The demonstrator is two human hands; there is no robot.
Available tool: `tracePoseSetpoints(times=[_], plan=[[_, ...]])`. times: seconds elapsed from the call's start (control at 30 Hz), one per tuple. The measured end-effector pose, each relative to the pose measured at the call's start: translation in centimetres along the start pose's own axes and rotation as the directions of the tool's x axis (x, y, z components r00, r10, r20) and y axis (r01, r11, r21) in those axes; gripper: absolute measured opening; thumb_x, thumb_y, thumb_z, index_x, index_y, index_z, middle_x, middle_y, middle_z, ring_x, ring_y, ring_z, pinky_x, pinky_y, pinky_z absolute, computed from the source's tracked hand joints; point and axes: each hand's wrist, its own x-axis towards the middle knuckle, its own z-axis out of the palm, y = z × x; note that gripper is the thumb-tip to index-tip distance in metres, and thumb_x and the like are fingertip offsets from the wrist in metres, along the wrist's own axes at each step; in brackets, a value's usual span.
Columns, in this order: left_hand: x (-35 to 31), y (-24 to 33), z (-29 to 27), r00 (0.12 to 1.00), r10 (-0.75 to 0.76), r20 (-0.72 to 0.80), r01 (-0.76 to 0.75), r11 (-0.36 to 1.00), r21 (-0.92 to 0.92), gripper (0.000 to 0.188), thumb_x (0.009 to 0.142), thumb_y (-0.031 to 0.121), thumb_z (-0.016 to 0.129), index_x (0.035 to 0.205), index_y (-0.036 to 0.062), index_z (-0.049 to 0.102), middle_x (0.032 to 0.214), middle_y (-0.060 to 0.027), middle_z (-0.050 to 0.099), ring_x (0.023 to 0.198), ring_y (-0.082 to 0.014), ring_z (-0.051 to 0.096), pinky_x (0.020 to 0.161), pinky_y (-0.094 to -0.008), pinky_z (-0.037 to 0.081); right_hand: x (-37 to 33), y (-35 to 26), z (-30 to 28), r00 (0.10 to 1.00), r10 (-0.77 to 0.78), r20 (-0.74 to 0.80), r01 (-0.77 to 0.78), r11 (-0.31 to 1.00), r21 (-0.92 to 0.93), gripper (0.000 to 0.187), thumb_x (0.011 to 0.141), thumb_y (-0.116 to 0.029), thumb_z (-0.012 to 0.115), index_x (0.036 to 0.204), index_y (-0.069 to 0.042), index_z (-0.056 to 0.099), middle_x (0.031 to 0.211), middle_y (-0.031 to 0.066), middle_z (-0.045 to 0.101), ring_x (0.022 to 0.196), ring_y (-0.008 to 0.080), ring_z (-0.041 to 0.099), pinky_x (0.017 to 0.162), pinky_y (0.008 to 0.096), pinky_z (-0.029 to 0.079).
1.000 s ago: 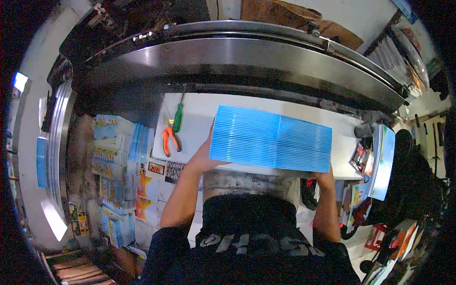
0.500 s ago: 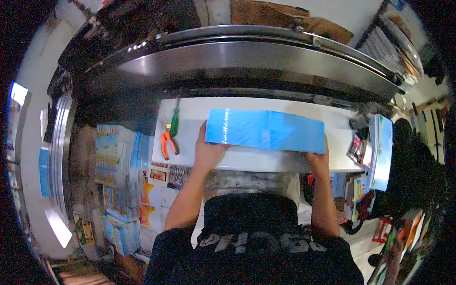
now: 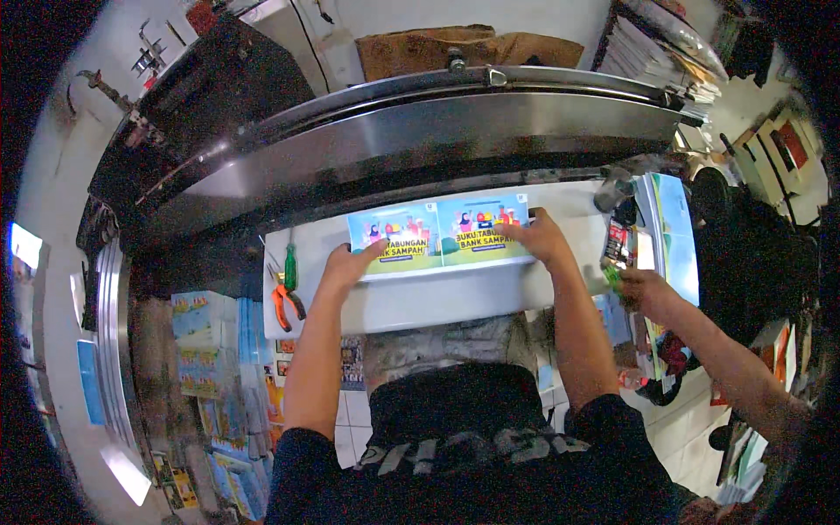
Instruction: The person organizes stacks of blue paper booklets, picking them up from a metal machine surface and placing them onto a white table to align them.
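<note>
Arching across the far side: long metal beam (image 3: 429, 122). Directly in front of it: white surface (image 3: 420, 306). Left of the surface: piled booklets (image 3: 206, 341), blue and yellow-green. At the surface's right end: pale blue stack (image 3: 672, 227), long side running front to back. About mid-surface, between both hands: printed sheets (image 3: 440, 241), picture side up, two matching cartoon panels side by side, sky blue above, yellow-green below. Lying on the surface or slightly raised: cannot tell. Left hand (image 3: 348, 262): clamped on left end of sheets, thumb over top face, other fingers mostly hidden. Right hand (image 3: 541, 238): clamped on right end, thumb likewise over top. Co-worker's hand (image 3: 646, 293): in from the right, near pale blue stack, well apart from sheets; grip too blurred to tell. Near surface's left end: orange-handled pliers (image 3: 282, 306); just beyond, green-handled screwdriver (image 3: 290, 267).
</note>
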Motion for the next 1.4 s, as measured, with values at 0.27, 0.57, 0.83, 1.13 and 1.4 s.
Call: tracePoseSetpoints(times=[0.27, 0.57, 0.83, 1.13, 1.4], plan=[[-2.7, -0.7, 0.6, 0.976, 0.162, -0.145, -0.178, 0.978, -0.105, 0.060, 0.070, 0.036, 0.083, 0.109, -0.0035, 0.061, 0.101, -0.0149, 0.067, 0.093, -0.0214, 0.064, 0.083, -0.0323, 0.049, -4.2, -1.1, -0.2, 0.946, -0.291, -0.141, 0.322, 0.881, 0.346, 0.095, 0.060, -0.032, 0.090, 0.135, 0.003, 0.041, 0.122, 0.0230, 0.059, 0.112, 0.0290, 0.059, 0.095, 0.0371, 0.047], [-5.8, -11.4, -0.2, 0.268, 0.892, -0.364, -0.768, 0.426, 0.478, 0.036, 0.078, 0.008, 0.071, 0.109, 0.0076, 0.052, 0.117, -0.0145, 0.054, 0.108, -0.0285, 0.055, 0.092, -0.0399, 0.047, -11.3, 3.5, 0.5, 0.532, -0.755, -0.382, 0.811, 0.585, -0.027, 0.031, 0.085, -0.006, 0.062, 0.113, -0.005, 0.052, 0.120, 0.0163, 0.059, 0.116, 0.0299, 0.055, 0.102, 0.0410, 0.042], [-8.3, -8.5, -0.2, 0.414, 0.846, -0.336, -0.798, 0.515, 0.312, 0.048, 0.076, 0.006, 0.072, 0.117, 0.0063, 0.047, 0.120, -0.0170, 0.055, 0.115, -0.0295, 0.054, 0.095, -0.0414, 0.046, -12.3, 1.5, -0.4, 0.815, -0.450, -0.366, 0.567, 0.750, 0.341, 0.035, 0.078, -0.010, 0.072, 0.108, -0.008, 0.054, 0.113, 0.0143, 0.062, 0.108, 0.0312, 0.060, 0.094, 0.0409, 0.047], [-6.7, -2.8, -2.2, 0.888, 0.459, -0.009, -0.459, 0.888, 0.006, 0.079, 0.062, 0.021, 0.087, 0.126, -0.0012, 0.046, 0.117, -0.0161, 0.060, 0.108, -0.0249, 0.059, 0.093, -0.0363, 0.047, -7.6, -3.0, -2.8, 0.848, -0.527, 0.054, 0.525, 0.850, 0.046, 0.070, 0.060, -0.013, 0.087, 0.118, -0.003, 0.049, 0.108, 0.0143, 0.065, 0.104, 0.0287, 0.063, 0.088, 0.0370, 0.048], [-7.1, 8.5, -2.3, 0.738, 0.668, 0.096, -0.485, 0.427, 0.763, 0.128, 0.052, 0.067, 0.079, 0.149, 0.0041, 0.024, 0.155, -0.0272, 0.011, 0.146, -0.0384, 0.009, 0.116, -0.0511, 0.009, -6.6, 0.5, -2.3, 0.886, -0.462, 0.039, 0.460, 0.887, 0.048, 0.068, 0.061, -0.008, 0.084, 0.120, -0.004, 0.050, 0.105, 0.0128, 0.066, 0.101, 0.0228, 0.063, 0.088, 0.0354, 0.048]])
